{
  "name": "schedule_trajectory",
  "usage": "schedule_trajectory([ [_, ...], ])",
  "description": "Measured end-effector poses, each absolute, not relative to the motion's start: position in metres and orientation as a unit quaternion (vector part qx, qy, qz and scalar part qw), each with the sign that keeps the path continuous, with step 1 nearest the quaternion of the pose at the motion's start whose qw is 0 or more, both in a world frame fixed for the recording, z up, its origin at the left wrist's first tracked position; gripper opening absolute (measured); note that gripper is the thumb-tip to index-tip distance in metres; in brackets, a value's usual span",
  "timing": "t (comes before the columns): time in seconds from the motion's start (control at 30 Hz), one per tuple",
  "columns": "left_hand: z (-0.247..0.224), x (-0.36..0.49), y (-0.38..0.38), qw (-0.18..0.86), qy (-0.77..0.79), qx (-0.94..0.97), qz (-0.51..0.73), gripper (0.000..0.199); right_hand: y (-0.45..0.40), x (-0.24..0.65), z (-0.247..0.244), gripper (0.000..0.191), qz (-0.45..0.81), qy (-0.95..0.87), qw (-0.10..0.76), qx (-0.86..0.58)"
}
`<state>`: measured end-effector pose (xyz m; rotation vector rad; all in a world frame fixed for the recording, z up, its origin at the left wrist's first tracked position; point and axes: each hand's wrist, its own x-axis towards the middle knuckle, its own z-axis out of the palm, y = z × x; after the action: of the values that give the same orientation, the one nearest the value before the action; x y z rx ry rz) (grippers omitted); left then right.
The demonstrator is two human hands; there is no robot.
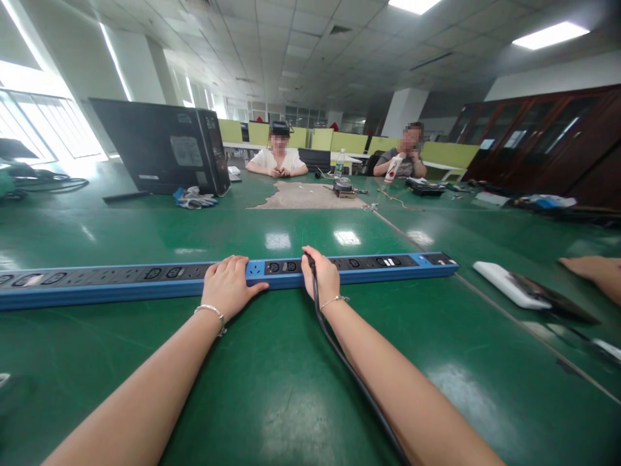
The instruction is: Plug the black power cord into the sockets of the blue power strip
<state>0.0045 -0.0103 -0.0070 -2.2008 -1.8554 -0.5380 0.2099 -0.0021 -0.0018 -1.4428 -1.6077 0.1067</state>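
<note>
A long blue power strip (279, 282) with black sockets lies across the green table (252, 375). My left hand (229, 285) rests over the strip left of the middle, fingers on its top and thumb along the front edge, closed around it. Right of it, my right hand (323, 275) holds the end of a black cable (334, 346) at the strip's sockets. The cable's plug is mostly hidden by the fingers, and I cannot tell whether it sits in a socket. From there the cable runs down along my right forearm.
A black computer case (160, 145) stands back left, with gloves (195, 198) beside it. White and dark devices (514, 285) lie at right, near another person's hand (594, 268). Two people sit at the far side, near a bottle (339, 164) and a round metal object (342, 184).
</note>
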Motion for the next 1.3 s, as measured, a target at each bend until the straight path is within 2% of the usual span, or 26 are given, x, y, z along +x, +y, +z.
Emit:
schedule_trajectory([
  [0.2, -0.007, 0.004, -0.011, 0.108, -0.629, -0.748, -0.184, 0.069, -0.006, 0.204, -0.010, 0.029, -0.013, -0.672, 0.432, -0.602],
  [0.73, -0.008, 0.004, -0.011, 0.111, -0.624, -0.748, -0.198, 0.066, -0.008, 0.214, -0.018, 0.034, -0.021, -0.706, 0.419, -0.570],
  [0.8, -0.008, 0.004, -0.011, 0.113, -0.624, -0.748, -0.198, 0.066, -0.008, 0.214, -0.015, 0.034, -0.012, -0.695, 0.441, -0.568],
  [0.93, -0.008, 0.004, -0.011, 0.112, -0.626, -0.746, -0.199, 0.066, -0.011, 0.207, -0.001, 0.036, 0.008, -0.620, 0.538, -0.571],
  [1.0, -0.009, 0.004, -0.011, 0.114, -0.622, -0.747, -0.206, 0.066, -0.014, 0.199, 0.004, 0.035, 0.032, -0.621, 0.550, -0.557],
  [1.17, -0.010, 0.004, -0.011, 0.114, -0.615, -0.747, -0.226, 0.063, -0.017, 0.158, 0.006, 0.033, 0.115, -0.695, 0.489, -0.515],
  [1.3, -0.012, 0.005, -0.010, 0.126, -0.610, -0.742, -0.249, 0.041, -0.013, 0.124, 0.005, 0.032, 0.130, -0.691, 0.447, -0.553],
])
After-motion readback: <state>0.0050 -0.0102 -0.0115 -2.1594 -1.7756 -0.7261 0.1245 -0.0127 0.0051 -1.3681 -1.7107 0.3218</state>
